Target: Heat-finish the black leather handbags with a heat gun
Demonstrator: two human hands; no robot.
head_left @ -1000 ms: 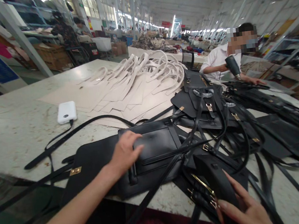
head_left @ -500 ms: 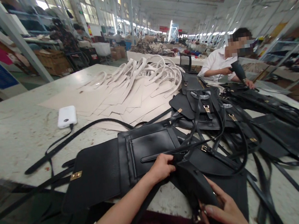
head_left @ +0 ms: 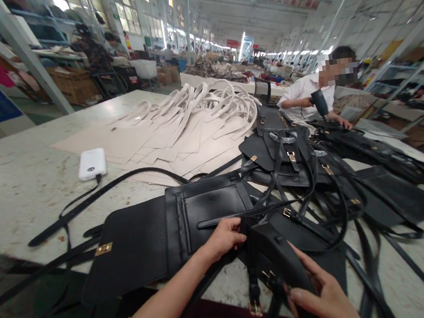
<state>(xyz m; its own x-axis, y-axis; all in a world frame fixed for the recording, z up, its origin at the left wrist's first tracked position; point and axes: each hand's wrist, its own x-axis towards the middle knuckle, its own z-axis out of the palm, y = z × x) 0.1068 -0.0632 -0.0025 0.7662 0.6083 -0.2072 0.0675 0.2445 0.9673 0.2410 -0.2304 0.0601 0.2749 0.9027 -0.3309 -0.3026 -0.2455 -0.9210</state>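
At the counter's (head_left: 16, 186) near edge, the left hand (head_left: 226, 236), having left the flat bag panel (head_left: 210, 210), is pinching a black strap (head_left: 241, 217); the right hand (head_left: 325, 296) is still clasping the folded black bag (head_left: 275, 261).

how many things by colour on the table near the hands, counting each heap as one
black: 2, the bag panel the left hand touches, and the heap of bags and straps the right hand works at
cream: 1, the heap of cut pieces
white: 1, the power bank
total: 4
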